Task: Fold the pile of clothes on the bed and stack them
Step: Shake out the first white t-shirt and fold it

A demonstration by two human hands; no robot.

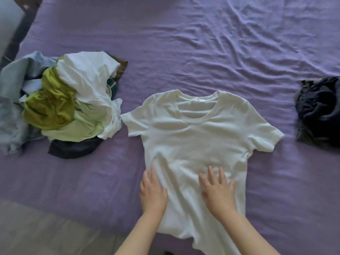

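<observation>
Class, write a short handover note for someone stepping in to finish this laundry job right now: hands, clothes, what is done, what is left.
Left hand: open, flat on the white T-shirt, at its left edge.
Right hand: open, flat on the shirt's lower middle.
The shirt lies spread face up on the purple bed, still unfolded.
Unfolded pile sits at the left; dark folded clothes at the right.
Left to do: fold this shirt, stack it, then work through the pile.
</observation>
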